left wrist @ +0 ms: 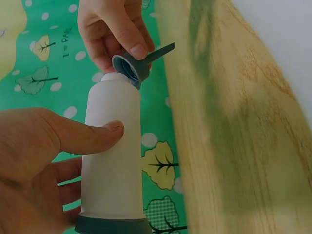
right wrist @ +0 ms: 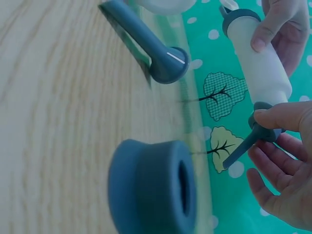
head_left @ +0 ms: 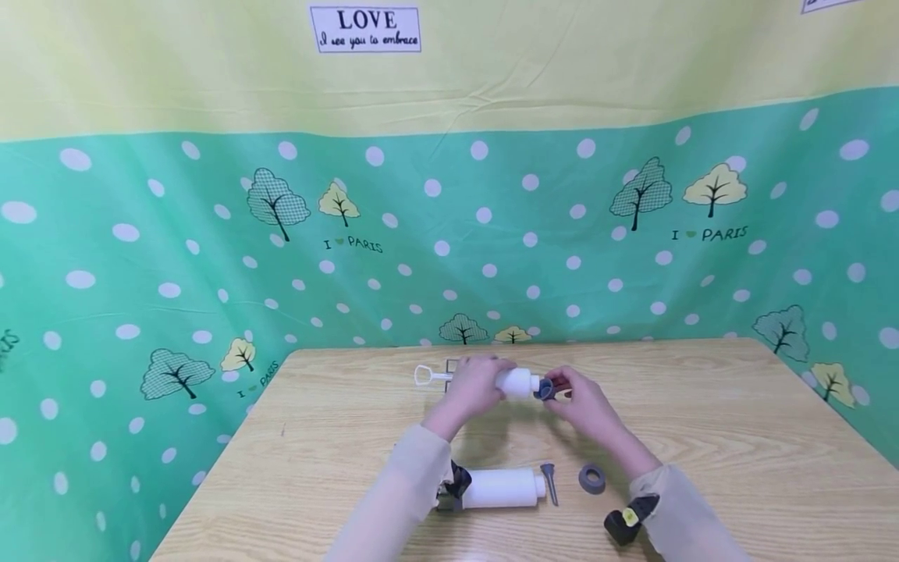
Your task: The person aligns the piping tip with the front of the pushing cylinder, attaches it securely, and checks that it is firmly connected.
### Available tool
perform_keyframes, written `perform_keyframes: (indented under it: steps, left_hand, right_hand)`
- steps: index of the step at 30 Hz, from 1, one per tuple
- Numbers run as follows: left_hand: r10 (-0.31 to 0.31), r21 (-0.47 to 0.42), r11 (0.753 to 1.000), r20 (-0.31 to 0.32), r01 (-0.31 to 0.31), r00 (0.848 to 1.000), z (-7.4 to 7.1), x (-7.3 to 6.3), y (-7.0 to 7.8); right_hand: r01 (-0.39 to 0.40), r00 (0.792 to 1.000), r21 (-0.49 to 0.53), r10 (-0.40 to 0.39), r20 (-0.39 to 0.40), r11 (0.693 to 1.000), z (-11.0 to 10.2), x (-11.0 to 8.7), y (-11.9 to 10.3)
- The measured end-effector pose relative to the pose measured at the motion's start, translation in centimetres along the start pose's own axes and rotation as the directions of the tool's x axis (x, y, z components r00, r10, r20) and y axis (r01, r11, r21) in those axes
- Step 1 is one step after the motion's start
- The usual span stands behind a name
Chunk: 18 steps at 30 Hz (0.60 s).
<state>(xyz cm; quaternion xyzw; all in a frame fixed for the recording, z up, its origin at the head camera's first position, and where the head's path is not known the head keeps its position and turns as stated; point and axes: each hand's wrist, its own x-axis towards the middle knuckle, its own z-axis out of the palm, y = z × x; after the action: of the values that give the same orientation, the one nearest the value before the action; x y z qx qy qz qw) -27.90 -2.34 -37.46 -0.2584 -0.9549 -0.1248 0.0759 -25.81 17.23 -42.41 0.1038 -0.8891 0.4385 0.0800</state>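
Observation:
Above the table, my left hand [head_left: 480,384] grips a white tube [head_left: 516,382] round its body, thumb along the near side in the left wrist view. The tube lies sideways, with a white loop handle [head_left: 423,375] at its left end and a dark collar [left wrist: 113,225]. My right hand [head_left: 581,396] pinches a dark grey ring cap with a thin nozzle [left wrist: 161,51] between thumb and fingers. The cap's open, threaded side [left wrist: 127,69] is tilted right at the tube's narrow white neck [left wrist: 116,77]. The nozzle points away to the side.
Closer to the front of the wooden table [head_left: 702,414] lie a second white tube [head_left: 502,488], a loose dark nozzle [head_left: 550,482] and a dark ring [head_left: 592,478]. A green dotted curtain [head_left: 414,234] hangs behind the table's back edge.

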Motion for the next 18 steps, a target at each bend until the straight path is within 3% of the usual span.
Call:
perform_keyframes:
  steps: [11, 18]
  left_hand:
    - [0.032, 0.062, 0.998, -0.015, -0.031, 0.999, -0.9, -0.5, 0.7]
    - [0.049, 0.080, 0.996, -0.030, -0.047, 0.998, -1.0, -0.7, 1.0]
  right_hand:
    - [0.100, 0.995, -0.076, -0.102, -0.021, 0.992, -0.3, -0.3, -1.3]
    - [0.119, 0.992, -0.041, -0.121, -0.043, 0.992, -0.4, -0.6, -1.8]
